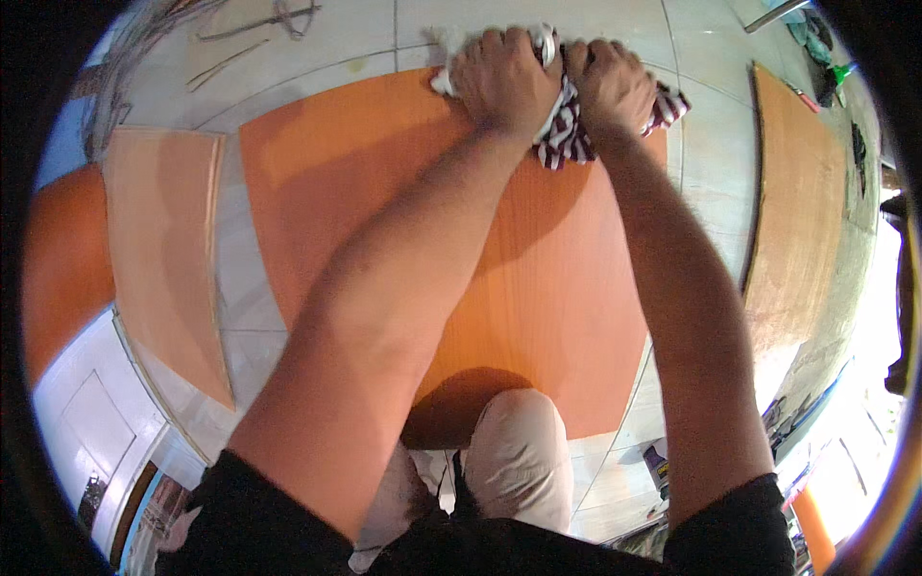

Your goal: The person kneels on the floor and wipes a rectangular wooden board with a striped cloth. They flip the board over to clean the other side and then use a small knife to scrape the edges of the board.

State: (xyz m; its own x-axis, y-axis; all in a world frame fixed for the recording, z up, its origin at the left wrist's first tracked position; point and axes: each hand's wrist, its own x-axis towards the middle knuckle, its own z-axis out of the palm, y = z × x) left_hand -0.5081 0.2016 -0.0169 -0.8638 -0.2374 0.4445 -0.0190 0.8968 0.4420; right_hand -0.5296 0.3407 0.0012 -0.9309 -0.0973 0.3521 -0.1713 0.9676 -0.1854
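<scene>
An orange-brown wooden board [557,317] lies flat on the tiled floor in front of my knees. At its far edge, toward the right corner, my left hand [509,82] and my right hand [612,86] press side by side on a crumpled cloth [567,144] with dark maroon and white stripes. Fingers of both hands are curled over the fabric, and its ends stick out between and beside them. Both arms are stretched far forward across the board. Part of the cloth is hidden beneath my hands.
Pale wooden panels lie on either side, a left panel [168,230] and a right panel [797,211]. Tangled wire [144,58] is at the far left. A metal tube [773,14] shows at the far right. A white door [96,403] stands at the lower left.
</scene>
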